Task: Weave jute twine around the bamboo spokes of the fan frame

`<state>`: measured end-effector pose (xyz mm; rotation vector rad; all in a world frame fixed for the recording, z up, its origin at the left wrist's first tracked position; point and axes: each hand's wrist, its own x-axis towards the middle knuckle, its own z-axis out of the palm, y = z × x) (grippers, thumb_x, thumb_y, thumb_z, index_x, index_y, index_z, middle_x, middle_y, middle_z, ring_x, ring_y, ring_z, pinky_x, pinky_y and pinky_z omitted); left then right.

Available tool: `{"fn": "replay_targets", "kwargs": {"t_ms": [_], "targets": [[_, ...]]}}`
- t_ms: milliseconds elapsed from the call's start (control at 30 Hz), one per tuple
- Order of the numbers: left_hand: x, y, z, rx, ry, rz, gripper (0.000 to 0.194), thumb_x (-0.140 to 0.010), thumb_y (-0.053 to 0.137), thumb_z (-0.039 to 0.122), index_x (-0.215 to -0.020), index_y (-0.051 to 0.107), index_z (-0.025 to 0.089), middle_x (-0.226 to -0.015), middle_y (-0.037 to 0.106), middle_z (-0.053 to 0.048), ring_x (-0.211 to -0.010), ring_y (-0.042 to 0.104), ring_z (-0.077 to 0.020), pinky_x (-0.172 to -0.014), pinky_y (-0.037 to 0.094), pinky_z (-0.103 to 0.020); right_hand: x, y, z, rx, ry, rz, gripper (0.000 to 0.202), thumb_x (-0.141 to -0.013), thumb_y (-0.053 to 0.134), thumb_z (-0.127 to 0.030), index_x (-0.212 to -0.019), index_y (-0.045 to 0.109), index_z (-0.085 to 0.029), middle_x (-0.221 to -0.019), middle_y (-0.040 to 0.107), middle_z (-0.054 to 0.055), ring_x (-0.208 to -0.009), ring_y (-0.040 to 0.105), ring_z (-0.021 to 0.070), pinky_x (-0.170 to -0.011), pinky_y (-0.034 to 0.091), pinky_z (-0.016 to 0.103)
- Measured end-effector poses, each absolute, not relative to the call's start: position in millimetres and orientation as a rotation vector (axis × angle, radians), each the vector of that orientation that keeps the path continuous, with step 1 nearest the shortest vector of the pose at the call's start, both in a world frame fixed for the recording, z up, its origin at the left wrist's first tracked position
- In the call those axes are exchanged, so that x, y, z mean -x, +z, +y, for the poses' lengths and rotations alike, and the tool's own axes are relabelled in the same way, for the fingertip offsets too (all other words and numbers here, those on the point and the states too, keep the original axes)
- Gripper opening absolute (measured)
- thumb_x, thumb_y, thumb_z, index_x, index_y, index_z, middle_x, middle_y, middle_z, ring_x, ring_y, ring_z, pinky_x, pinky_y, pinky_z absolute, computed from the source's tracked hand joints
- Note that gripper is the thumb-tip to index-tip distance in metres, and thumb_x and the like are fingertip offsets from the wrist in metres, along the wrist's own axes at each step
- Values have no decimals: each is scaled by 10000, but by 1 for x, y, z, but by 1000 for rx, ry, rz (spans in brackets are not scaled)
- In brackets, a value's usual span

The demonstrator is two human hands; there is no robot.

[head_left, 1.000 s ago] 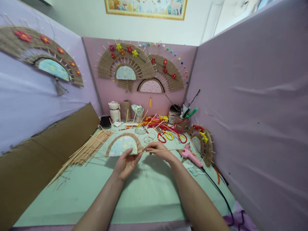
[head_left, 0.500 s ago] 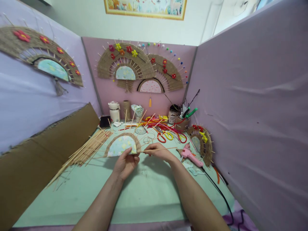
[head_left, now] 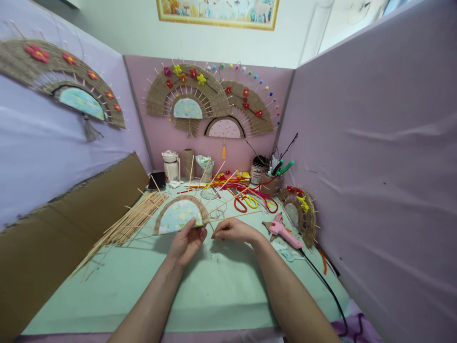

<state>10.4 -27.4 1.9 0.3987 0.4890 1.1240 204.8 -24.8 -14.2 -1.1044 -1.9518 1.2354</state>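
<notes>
The half-round fan (head_left: 181, 213) is being held over the table (head_left: 217, 290), the left hand (head_left: 187, 243) clamping its lower edge at five o'clock. It is looking light and stiff, its thin sticks (head_left: 155, 184) probably breakable; the flat edge is offering the safest hold. Near four o'clock, the right hand (head_left: 233, 229) is pinching together, seemingly on twine (head_left: 211, 227).

At mid-frame, a half-round fan of floral cloth, brown twine and wooden sticks (head_left: 180, 216) is above a table covered in pale green cloth (head_left: 214, 300). Left of it lies a bundle of slim tan wooden sticks (head_left: 137, 216), beside a long brown cardboard panel (head_left: 71, 228). Right of centre lies a pink plastic glue gun (head_left: 284, 232). Behind the fan, a brown twine cone (head_left: 187, 160) stands right of a white cylindrical lidded jar (head_left: 171, 167).
</notes>
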Motion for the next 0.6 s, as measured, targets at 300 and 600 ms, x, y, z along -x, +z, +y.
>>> {"fn": "replay_targets", "kwargs": {"t_ms": [300, 600], "targets": [[-11, 7, -35, -526, 949, 399, 388, -878, 518, 327, -1180, 552, 86, -1089, 666, -184, -1042, 626, -288, -847, 533, -397, -202, -18, -21, 1080, 1182, -1854, 240, -766, 618, -346, -833, 727, -143, -671, 634, 2, -614, 531, 109, -591, 419, 213], [-13, 8, -36, -548, 970, 390, 469, -873, 534, 297, -1276, 488, 62, -1207, 608, -218, -1133, 570, -308, -949, 481, -427, -203, -19, -19, 1174, 1088, -1835, 259, -761, 593, -250, -979, 698, -157, -852, 673, 37, -598, 562, 98, -538, 409, 203]]}}
